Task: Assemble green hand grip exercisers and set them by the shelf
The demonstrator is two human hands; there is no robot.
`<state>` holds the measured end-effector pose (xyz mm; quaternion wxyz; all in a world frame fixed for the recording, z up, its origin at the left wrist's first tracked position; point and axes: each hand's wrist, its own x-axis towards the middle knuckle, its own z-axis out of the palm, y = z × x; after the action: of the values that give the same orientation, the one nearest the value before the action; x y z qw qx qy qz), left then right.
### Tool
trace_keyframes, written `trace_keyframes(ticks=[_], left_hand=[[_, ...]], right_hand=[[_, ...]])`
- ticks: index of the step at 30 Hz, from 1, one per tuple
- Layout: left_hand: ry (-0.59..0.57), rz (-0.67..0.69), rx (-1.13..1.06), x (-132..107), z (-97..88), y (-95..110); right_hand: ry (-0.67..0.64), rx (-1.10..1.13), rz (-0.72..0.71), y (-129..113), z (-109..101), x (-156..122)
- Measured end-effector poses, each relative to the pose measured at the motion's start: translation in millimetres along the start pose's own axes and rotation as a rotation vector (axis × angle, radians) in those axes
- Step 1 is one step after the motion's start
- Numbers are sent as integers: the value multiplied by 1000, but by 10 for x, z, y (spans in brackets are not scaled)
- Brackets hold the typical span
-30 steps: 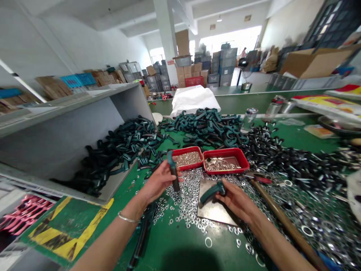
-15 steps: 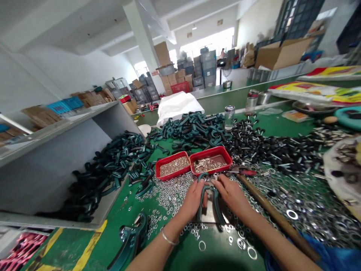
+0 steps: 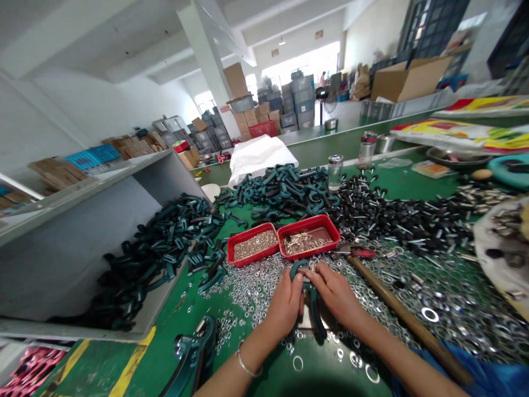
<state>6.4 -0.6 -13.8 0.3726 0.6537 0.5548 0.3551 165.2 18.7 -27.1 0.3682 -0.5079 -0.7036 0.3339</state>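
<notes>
Both my hands work on one pair of teal pruning shears (image 3: 315, 313), held over a metal plate (image 3: 306, 318) near the bench's front. My left hand (image 3: 286, 304) is closed round its left side, thumb near the pivot, hiding much of that handle. My right hand (image 3: 334, 286) grips the head from the right, fingertips pressed together by the pivot; whether they also hold a small part is hidden. The curved teal jaw (image 3: 296, 268) points away from me. Just beyond lie a red tray of small nuts or rings (image 3: 253, 245) and a red tray of pins (image 3: 309, 238).
Washers (image 3: 248, 292) lie scattered around the plate. A wooden-handled hammer (image 3: 397, 306) and red-handled pliers (image 3: 363, 253) lie to the right. Teal handle parts (image 3: 285, 190) and black bolts (image 3: 384, 212) are heaped behind. Another pair of shears (image 3: 194, 353) lies front left, beside a grey shelf box (image 3: 136, 220).
My left hand has shifted its hold and now covers more of the left handle. The shears have turned slightly, showing more of the curved jaw. The camera view has moved a little.
</notes>
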Motion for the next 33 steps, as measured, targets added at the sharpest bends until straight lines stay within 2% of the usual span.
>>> trace_keyframes(ticks=[2, 4, 10, 14, 18, 20, 22, 24, 26, 29, 33], left_hand=[[-18, 4, 141, -39, -56, -2], [-84, -2, 274, -84, -134, 1], [-419, 43, 494, -260, -396, 111], [-540, 47, 592, -366, -475, 236], [-563, 36, 647, -299, -441, 162], [-571, 56, 664, -155, -427, 55], [-584, 95, 729, 60, -443, -34], [-548, 155, 842, 334, -483, -64], [-446, 254, 974, 647, -513, -31], [-322, 371, 1117, 1123, -466, 46], [-367, 352, 1155, 1577, -273, -26]], right_hand=[[-38, -19, -2, -46, -34, -15], [-104, -1, -15, -115, -99, -28], [-437, 309, -12, -355, -255, -117], [-410, 90, 39, -398, -151, -270], [-445, -53, 108, -296, -63, -300], [-419, -118, 55, -223, -133, -160], [-295, -234, -84, -162, -282, 106], [-156, -422, -189, -118, -442, 463], [-146, -651, -146, -77, -525, 840], [-253, -814, -11, 13, -420, 1298], [-319, -838, 124, 191, -117, 1589]])
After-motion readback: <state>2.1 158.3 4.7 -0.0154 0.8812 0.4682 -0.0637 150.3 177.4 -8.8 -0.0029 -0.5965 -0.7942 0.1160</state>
